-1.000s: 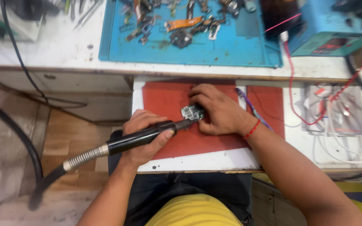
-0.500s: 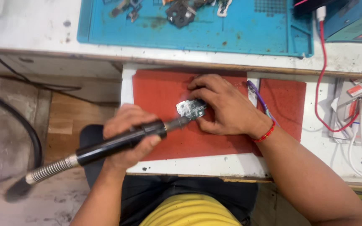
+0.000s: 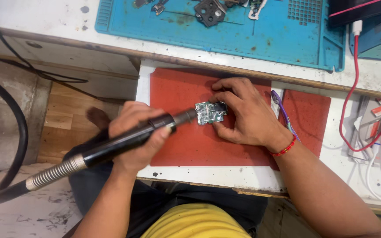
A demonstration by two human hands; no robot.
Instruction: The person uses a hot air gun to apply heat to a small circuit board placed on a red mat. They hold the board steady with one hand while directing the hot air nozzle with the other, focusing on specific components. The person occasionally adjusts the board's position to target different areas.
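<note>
Left hand fingers wrapped around black rotary handpiece, tip touching small green circuit board lying on red mat on the surface, right hand fingers pinning the board's edges.

A red-and-white labelled packet lies among cables at the right edge.

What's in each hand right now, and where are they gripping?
Left hand grips the black rotary handpiece around its barrel; right hand pins the small circuit board by its edges on the red mat.
</note>
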